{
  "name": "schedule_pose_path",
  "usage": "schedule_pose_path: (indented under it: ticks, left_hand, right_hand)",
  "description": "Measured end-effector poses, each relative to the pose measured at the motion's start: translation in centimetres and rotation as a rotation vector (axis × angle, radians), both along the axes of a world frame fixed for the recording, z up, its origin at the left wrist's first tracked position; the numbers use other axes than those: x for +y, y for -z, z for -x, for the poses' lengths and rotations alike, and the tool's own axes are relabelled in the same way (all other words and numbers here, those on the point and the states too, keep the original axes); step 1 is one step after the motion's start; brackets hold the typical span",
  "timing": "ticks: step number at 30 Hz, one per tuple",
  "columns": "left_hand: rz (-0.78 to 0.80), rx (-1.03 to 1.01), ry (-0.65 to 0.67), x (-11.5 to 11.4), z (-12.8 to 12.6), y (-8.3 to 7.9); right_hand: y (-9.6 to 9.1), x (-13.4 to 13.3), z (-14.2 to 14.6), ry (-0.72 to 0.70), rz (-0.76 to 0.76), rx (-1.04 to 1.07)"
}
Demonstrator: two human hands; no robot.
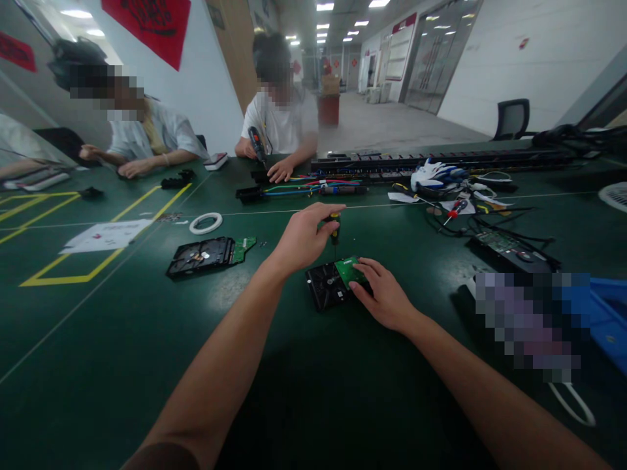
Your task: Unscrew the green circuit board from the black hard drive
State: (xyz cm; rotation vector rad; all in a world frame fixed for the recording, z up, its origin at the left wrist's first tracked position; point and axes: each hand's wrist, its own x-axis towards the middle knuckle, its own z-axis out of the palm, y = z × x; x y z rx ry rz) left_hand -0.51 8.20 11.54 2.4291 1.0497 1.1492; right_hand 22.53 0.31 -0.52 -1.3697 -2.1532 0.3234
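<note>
My left hand is closed around the handle of a screwdriver, held upright with its thin shaft pointing down. The shaft meets the far edge of a black hard drive lying flat in front of me. On the drive's right part sits a green circuit board. My right hand rests over the board's right side, thumb and fingers apart, steadying the drive against the table. Whether the screwdriver's tip sits in a screw is too small to tell.
Left of me lies another hard drive with its board sticking out, near a white tape ring. Cables, gloves and a red screwdriver lie back right. A blue bin stands right. Across the table a person holds a power drill.
</note>
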Motion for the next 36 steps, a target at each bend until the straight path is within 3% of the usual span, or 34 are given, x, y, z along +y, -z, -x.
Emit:
schedule_pose_path:
  ticks: [4, 14, 29, 36]
  left_hand:
    - [0.062, -0.002, 0.023, -0.2, -0.14, -0.21]
    - [-0.024, -0.061, -0.076, -0.31, -0.27, -0.22]
    - [-0.017, -0.012, -0.034, -0.38, -0.28, -0.12]
    - [-0.021, 0.007, -0.074, -0.16, -0.28, 0.04]
  right_hand:
    - [-0.15, -0.02, 0.01, 0.004, 0.013, -0.009]
    - [-0.16, -0.04, -0.08, 0.012, 0.027, -0.024]
    - [-0.06, 0.02, 0.0, -0.001, 0.014, -0.013]
    - [-0.02, -0.05, -0.03, 0.019, 0.031, -0.024]
